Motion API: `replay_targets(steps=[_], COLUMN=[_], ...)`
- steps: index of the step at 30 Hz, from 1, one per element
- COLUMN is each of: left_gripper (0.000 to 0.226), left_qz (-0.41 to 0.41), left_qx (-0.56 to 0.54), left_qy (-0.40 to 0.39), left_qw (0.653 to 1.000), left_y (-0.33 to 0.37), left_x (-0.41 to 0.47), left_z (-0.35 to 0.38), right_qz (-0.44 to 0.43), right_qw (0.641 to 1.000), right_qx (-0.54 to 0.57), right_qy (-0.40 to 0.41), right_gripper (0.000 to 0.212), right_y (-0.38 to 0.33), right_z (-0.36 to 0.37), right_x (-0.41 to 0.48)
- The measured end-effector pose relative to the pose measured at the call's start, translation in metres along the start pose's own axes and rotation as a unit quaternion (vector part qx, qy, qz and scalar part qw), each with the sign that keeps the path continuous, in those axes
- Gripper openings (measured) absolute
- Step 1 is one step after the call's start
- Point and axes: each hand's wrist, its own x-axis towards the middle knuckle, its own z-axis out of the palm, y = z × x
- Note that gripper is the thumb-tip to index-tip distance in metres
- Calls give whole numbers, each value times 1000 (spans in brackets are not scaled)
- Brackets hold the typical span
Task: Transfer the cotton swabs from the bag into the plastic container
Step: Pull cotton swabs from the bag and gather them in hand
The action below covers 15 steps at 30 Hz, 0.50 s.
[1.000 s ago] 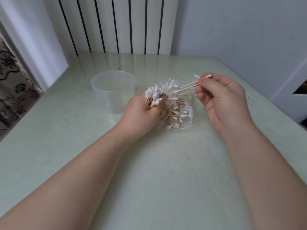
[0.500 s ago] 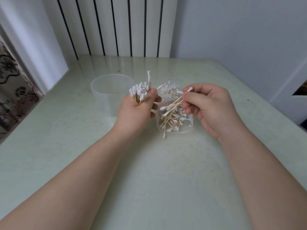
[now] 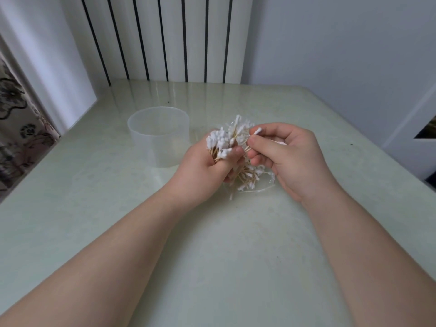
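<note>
Container (image 3: 158, 138) on table (image 3: 212, 256), just left of left hand (image 3: 200, 171). Left hand grips bunch (image 3: 218, 143). Right hand (image 3: 292, 159), right of bunch, pinches swabs (image 3: 257, 131). Bag (image 3: 264, 188) on table under both hands, more inside. Radiator (image 3: 160, 36) behind table.

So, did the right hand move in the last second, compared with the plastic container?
Yes. The right hand moved left, closer to the plastic container, which stayed put; its fingers now nearly meet the left hand.
</note>
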Motion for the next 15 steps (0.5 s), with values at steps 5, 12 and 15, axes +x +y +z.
replay_targets(steps=[5, 12, 15], left_gripper=[21, 37, 34], left_qz=[1, -23, -57], left_qx=[11, -16, -23], left_qy=[23, 54, 93], left_qw=[1000, 998, 994], left_y=[-2, 8, 7], left_x=[2, -1, 0], left_z=[1, -1, -1], right_qz=[13, 33, 56], right_qw=[999, 994, 993], right_qx=[29, 98, 100], right_qy=[5, 18, 5], right_gripper=[12, 13, 13], right_y=[-2, -10, -12], right_z=[-2, -8, -9], right_x=[1, 1, 1])
